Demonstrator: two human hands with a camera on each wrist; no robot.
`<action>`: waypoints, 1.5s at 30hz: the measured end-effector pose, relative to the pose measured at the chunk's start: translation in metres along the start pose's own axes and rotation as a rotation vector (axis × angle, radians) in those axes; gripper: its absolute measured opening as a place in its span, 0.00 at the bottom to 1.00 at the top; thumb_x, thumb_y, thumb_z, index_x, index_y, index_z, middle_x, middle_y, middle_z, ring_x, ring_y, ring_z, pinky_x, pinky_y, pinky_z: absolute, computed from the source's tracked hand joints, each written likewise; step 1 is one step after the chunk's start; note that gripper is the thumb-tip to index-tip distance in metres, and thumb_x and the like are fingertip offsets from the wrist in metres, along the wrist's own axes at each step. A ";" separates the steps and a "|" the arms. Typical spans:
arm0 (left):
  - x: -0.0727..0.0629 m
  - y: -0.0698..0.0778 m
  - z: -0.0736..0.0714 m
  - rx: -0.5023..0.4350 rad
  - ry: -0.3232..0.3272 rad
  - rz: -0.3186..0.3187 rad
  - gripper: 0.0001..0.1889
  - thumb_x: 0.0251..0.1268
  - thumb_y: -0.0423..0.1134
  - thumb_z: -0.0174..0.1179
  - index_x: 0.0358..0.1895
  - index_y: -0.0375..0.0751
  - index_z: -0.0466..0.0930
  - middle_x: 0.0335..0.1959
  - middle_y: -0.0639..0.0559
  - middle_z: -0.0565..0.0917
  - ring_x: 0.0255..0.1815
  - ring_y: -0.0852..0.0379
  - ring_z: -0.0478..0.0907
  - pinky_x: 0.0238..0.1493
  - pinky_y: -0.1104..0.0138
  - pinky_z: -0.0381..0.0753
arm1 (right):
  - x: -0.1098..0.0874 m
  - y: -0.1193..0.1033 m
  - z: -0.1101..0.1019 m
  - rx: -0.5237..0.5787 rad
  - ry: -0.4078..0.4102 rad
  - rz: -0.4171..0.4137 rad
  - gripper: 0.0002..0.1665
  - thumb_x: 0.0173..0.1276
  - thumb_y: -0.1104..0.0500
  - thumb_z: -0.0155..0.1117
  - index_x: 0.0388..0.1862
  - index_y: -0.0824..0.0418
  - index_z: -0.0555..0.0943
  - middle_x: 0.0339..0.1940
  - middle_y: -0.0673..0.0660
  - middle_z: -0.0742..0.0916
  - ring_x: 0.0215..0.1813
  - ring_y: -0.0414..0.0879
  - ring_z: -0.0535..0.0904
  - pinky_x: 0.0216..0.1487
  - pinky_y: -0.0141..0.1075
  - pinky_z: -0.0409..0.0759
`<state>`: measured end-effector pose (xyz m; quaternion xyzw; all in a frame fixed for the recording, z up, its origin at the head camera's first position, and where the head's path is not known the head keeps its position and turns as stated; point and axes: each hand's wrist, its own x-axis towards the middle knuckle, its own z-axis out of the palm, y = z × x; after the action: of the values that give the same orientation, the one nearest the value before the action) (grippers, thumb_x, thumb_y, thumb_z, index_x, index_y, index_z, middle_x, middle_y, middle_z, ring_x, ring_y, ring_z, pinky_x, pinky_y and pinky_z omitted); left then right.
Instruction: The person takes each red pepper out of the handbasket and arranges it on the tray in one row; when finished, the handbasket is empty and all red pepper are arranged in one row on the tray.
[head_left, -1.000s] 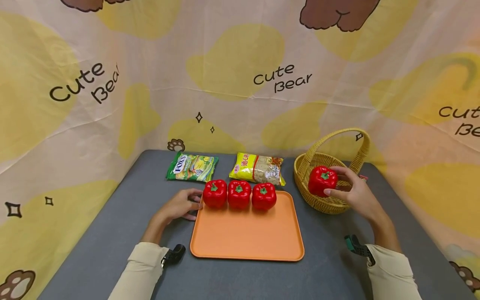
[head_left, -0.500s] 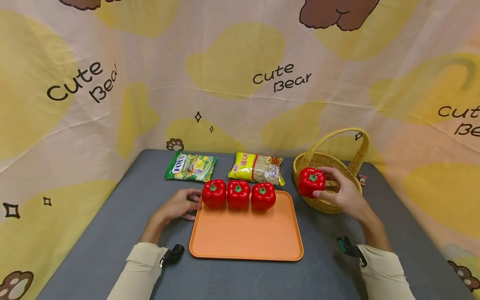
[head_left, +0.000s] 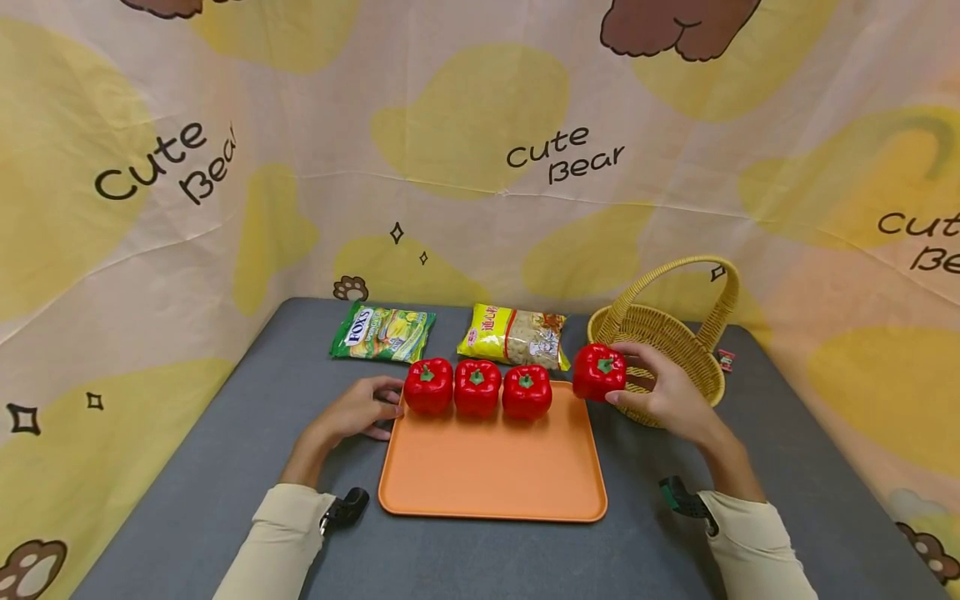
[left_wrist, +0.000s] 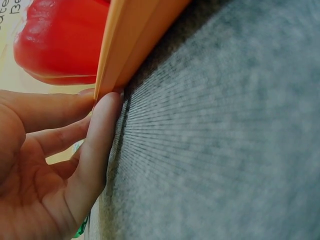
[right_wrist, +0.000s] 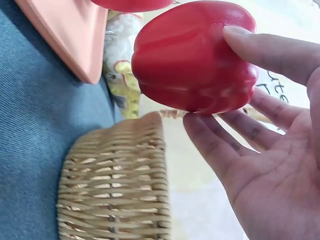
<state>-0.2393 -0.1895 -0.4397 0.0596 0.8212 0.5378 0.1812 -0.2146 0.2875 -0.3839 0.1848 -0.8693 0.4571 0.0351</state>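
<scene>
My right hand [head_left: 663, 392] holds a red bell pepper [head_left: 598, 372] with a green stem, its thumb on one side and fingers on the other. This pepper is raised between the wicker basket and the orange tray's [head_left: 491, 475] far right corner. On the tray, three more red bell peppers stand in a row along the far edge: a left one [head_left: 428, 387], a middle one [head_left: 477, 389] and a right one [head_left: 527, 392]. At the tray's left rim, my left hand [head_left: 360, 412] pinches the edge between thumb and fingers, as the left wrist view shows [left_wrist: 50, 150].
The yellow wicker basket [head_left: 708, 375] with a tall handle stands at the right. Behind the tray lie a green FOX'S candy bag [head_left: 384, 333] and a yellow pasta bag [head_left: 515, 337]. A small red packet [head_left: 725, 360] lies right of the basket. Patterned cloth hangs behind the table.
My right hand has carried the pepper leftward, from over the basket to beside the tray's far right corner. My left hand has stayed at the tray's rim.
</scene>
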 end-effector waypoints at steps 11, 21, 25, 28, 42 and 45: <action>0.001 0.000 0.001 -0.015 0.011 -0.020 0.28 0.73 0.31 0.60 0.74 0.28 0.69 0.56 0.35 0.78 0.48 0.50 0.83 0.40 0.57 0.93 | 0.006 0.007 0.014 -0.019 -0.043 0.021 0.42 0.63 0.63 0.81 0.74 0.64 0.74 0.69 0.65 0.79 0.67 0.66 0.80 0.66 0.59 0.83; 0.002 0.000 0.001 -0.006 0.020 -0.037 0.29 0.73 0.32 0.61 0.74 0.29 0.69 0.57 0.36 0.78 0.49 0.49 0.82 0.40 0.57 0.93 | 0.005 0.003 0.020 -0.034 -0.076 0.052 0.42 0.62 0.63 0.81 0.73 0.66 0.74 0.69 0.67 0.80 0.67 0.65 0.80 0.66 0.61 0.82; 0.002 0.000 0.001 0.001 0.020 -0.036 0.28 0.73 0.32 0.61 0.74 0.29 0.69 0.57 0.36 0.78 0.48 0.49 0.82 0.40 0.57 0.93 | 0.007 0.004 0.024 -0.045 -0.079 0.035 0.42 0.61 0.64 0.81 0.73 0.68 0.74 0.69 0.68 0.80 0.67 0.65 0.81 0.66 0.62 0.82; 0.002 0.000 0.002 0.001 0.021 -0.037 0.28 0.73 0.32 0.61 0.74 0.29 0.70 0.57 0.36 0.79 0.48 0.49 0.83 0.40 0.57 0.93 | 0.008 0.006 0.027 -0.052 -0.088 0.027 0.41 0.62 0.64 0.80 0.73 0.68 0.74 0.69 0.68 0.79 0.66 0.65 0.81 0.65 0.62 0.82; 0.003 0.000 0.001 -0.009 0.015 -0.033 0.28 0.74 0.31 0.60 0.74 0.29 0.69 0.57 0.35 0.79 0.48 0.50 0.83 0.41 0.57 0.93 | 0.009 0.007 0.034 -0.222 -0.087 0.033 0.42 0.65 0.58 0.79 0.75 0.63 0.74 0.71 0.66 0.80 0.70 0.65 0.77 0.68 0.64 0.79; 0.003 0.000 0.001 -0.009 0.013 -0.034 0.28 0.74 0.31 0.60 0.74 0.29 0.69 0.58 0.35 0.79 0.48 0.50 0.83 0.41 0.57 0.93 | 0.009 0.005 0.034 -0.228 -0.089 0.042 0.42 0.64 0.58 0.79 0.76 0.63 0.74 0.71 0.66 0.79 0.71 0.65 0.76 0.70 0.65 0.77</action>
<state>-0.2421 -0.1880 -0.4411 0.0413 0.8207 0.5389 0.1855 -0.2207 0.2603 -0.4057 0.1815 -0.9199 0.3474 0.0076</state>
